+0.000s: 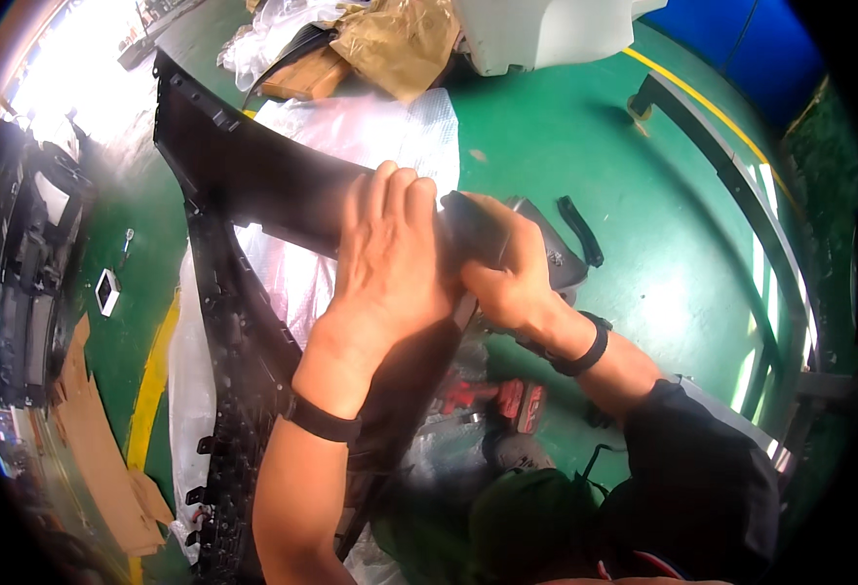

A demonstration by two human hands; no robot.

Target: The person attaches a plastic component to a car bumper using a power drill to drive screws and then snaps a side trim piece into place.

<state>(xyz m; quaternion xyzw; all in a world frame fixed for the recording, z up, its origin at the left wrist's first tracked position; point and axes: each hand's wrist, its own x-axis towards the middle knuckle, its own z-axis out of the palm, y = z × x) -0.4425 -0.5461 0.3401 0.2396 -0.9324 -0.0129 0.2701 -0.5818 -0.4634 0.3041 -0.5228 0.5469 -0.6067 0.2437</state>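
A large black plastic car bumper cover [263,175] stretches in front of me, one arm reaching to the far left and a clip-lined edge running toward me. My left hand [390,258] rests over its top, fingers bent across the far edge and closed on it. Just right of that, my right hand [517,263] is closed, thumb pressed in, around a dark flat piece [478,226]. Whether that piece is part of the bumper cover or separate, I cannot tell. Both wrists wear dark bands. My fingertips are partly hidden.
Below my right forearm lies a red power tool [519,405]. White plastic wrapping [419,127] lies beneath the bumper cover. Cardboard [107,448] and more black car parts [29,283] are on the left. A grey metal frame [731,175] stands at right, near a curved black strip [580,231].
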